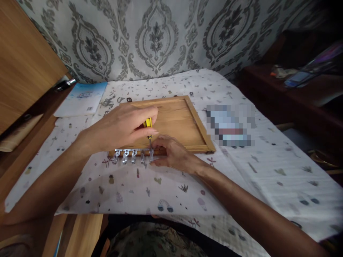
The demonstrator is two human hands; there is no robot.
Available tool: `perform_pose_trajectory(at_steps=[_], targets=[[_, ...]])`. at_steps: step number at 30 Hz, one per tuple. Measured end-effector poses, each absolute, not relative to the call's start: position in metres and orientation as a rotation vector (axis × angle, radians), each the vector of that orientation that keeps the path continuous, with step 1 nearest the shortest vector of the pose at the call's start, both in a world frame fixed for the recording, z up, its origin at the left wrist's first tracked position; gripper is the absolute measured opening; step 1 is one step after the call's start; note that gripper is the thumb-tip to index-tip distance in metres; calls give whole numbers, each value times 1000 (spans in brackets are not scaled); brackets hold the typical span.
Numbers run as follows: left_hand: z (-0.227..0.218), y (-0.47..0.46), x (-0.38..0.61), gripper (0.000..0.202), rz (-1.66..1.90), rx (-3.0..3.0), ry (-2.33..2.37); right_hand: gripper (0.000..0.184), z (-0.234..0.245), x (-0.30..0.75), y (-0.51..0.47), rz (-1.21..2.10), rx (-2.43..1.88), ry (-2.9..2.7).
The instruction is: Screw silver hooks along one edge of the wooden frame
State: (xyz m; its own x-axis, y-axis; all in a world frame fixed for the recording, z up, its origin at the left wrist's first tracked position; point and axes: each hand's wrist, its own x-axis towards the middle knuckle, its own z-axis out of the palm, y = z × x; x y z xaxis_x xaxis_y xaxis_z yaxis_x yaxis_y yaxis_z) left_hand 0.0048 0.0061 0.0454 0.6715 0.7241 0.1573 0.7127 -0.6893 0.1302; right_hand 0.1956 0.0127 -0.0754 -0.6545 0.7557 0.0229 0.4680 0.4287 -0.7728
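Note:
A shallow wooden frame (197, 121) with a flat panel inside lies on the patterned cloth. Along its near edge runs a silvery metal hook rail (130, 151) with several curled hooks. My left hand (120, 123) is closed round a yellow and black screwdriver (149, 123), held upright over the right end of the rail. Its shaft points down at the last hook; the tip and any screw are too small to make out. With thumb and fingers, my right hand (174, 153) pinches that end of the rail and steadies it against the frame.
A blue and white booklet (83, 98) lies at the back left, beside a wooden cabinet (29, 53). A blurred-out flat object (227, 125) rests right of the frame. Behind hangs a patterned curtain (157, 35). Dark furniture (268, 85) holding small items stands at the right.

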Motion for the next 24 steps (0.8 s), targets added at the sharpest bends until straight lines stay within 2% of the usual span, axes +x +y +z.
perform_pose_trajectory(at_steps=[8,11,15,24], targets=[[52,6,6,11,150,2853,1066,30,-75,196,12,1087,-1042,-2311],[48,6,5,8,204,2831,1132,30,-76,196,13,1087,-1038,-2316],[42,5,5,15,309,2829,1187,30,-77,196,13,1100,-1030,-2301],[48,2,6,12,181,2834,1094,27,-77,196,13,1144,-1023,-2288]])
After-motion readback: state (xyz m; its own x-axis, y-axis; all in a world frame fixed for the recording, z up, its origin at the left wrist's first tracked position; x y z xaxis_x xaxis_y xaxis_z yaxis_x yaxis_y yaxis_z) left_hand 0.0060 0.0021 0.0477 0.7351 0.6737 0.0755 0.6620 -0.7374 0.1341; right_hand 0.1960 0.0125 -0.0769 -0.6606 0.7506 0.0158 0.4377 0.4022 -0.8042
